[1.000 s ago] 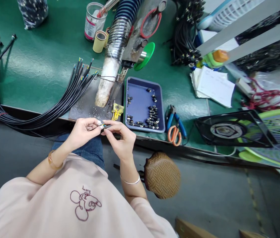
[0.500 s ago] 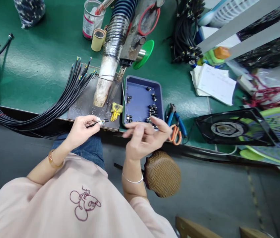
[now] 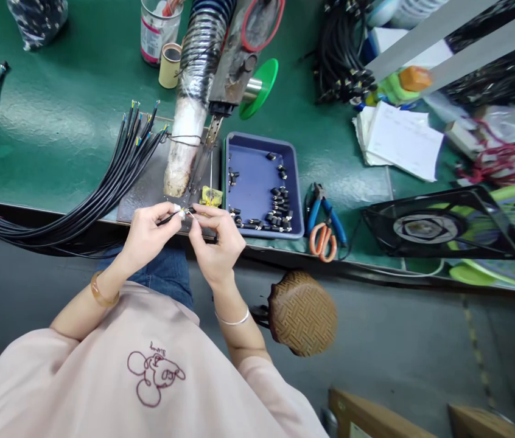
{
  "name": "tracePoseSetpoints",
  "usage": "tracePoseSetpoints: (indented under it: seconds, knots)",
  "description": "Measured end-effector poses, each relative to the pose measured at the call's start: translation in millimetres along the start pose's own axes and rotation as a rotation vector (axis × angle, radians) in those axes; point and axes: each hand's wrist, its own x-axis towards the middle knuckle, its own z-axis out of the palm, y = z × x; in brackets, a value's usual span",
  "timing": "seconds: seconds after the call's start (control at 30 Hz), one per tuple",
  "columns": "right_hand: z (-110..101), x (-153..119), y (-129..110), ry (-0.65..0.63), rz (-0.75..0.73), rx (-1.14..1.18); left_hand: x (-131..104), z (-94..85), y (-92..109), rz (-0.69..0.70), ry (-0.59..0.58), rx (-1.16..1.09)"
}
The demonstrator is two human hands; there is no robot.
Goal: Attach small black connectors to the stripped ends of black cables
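My left hand (image 3: 151, 234) pinches the end of a black cable (image 3: 166, 219), its thin wires showing at the fingertips. My right hand (image 3: 217, 242) meets it there, thumb and index finger closed at the wire ends; the small part between them is too tiny to make out. Just beyond the fingers is a yellow clip (image 3: 212, 196). A soldering iron (image 3: 203, 159) points down in its stand, beside a foil-wrapped hose (image 3: 179, 152). Right of these sits a blue tray (image 3: 252, 176) with several small black connectors (image 3: 280, 204).
A bundle of black cables (image 3: 79, 210) lies to the left. Blue-handled cutters (image 3: 330, 213) and orange-handled scissors (image 3: 322, 242) rest right of the tray. Farther right stand a black fan (image 3: 422, 228) and papers (image 3: 401, 140). A woven stool (image 3: 303, 313) is below the bench edge.
My right hand has moved left from over the tray's front edge to my left hand, its fingers closing at the cable end. My left hand still holds the cable.
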Motion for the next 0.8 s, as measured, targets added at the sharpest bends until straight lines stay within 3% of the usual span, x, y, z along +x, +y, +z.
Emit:
tracePoseSetpoints:
  seconds: [0.47,0.8]
  knots:
    - [-1.1,7.4,-4.2,-0.004,-0.01,-0.032,5.1,-2.1,9.8,-0.063,0.001,-0.054]
    - [-7.2,1.2,-3.5,-0.063,-0.061,0.0,3.6,-4.8,4.1,-0.131,-0.096,-0.15]
